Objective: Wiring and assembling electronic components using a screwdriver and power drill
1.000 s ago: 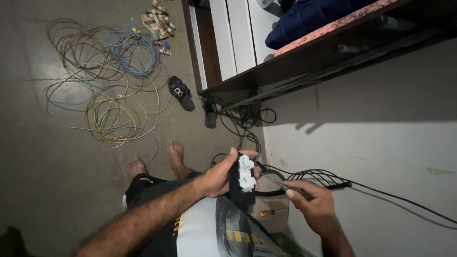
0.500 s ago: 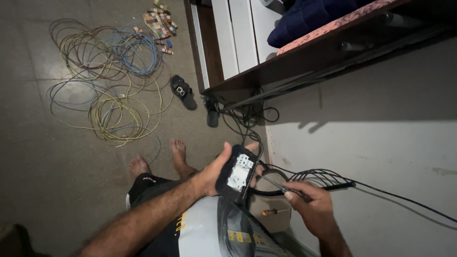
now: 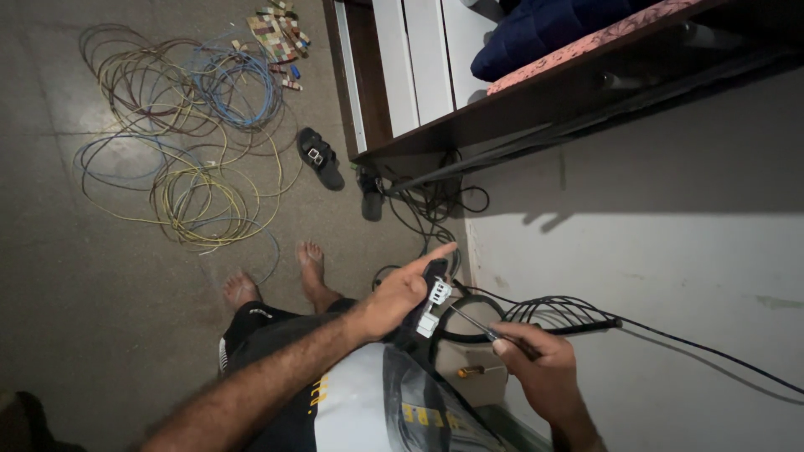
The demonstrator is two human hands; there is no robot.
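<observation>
My left hand [image 3: 402, 293] grips a black switch plate with white modules [image 3: 434, 300], held on edge in front of my chest, index finger stretched along its top. My right hand [image 3: 536, 368] holds a thin screwdriver [image 3: 473, 322] whose tip points at the white modules. A bundle of black cables [image 3: 553, 314] loops from the plate past my right hand and runs off along the white wall [image 3: 653, 276].
Coils of coloured wire [image 3: 184, 134] lie spread on the grey floor. A black sandal [image 3: 321, 157] lies near a dark wooden bed frame [image 3: 536, 109]. A yellow-handled tool [image 3: 471, 370] rests on a small beige box below my hands. My bare feet [image 3: 276, 280] stand beneath.
My left hand has turned the switch plate from face-up to edge-on. My right hand has brought the screwdriver tip up to the white modules.
</observation>
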